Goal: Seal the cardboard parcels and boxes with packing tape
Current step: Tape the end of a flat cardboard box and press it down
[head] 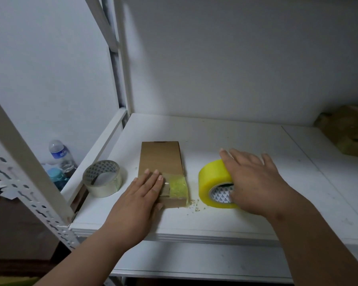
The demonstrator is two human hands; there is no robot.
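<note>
Room: white wall behind, perforated white metal shelving frame [35,193] at your left; dim light.
Surface: white table [246,141], smooth, with paper crumbs [195,206] scattered near the front edge.
Left grip: your left hand [142,194] lies flat, fingers straight and together, pressing the near end of the cardboard parcel [160,159].
Right grip: your right hand [254,180] is spread over the yellow tape roll [215,183], fingers draped across its top; whether it actually clasps the roll cannot be told.
Parcel: flat, slim, lying near the table's front between the two rolls; a yellowish tape patch [177,186] covers its near right corner. Judged light and fairly stiff, likely to slide on this top, so keep the palm down on it.
Roll: standing on edge just right of the parcel; judged heavy and slick; take it through the core.
Periphery: a nearly spent tape roll [102,178] left of the parcel; water bottle [59,155] beyond the table's left edge; brown boxes [349,131] far right.
</note>
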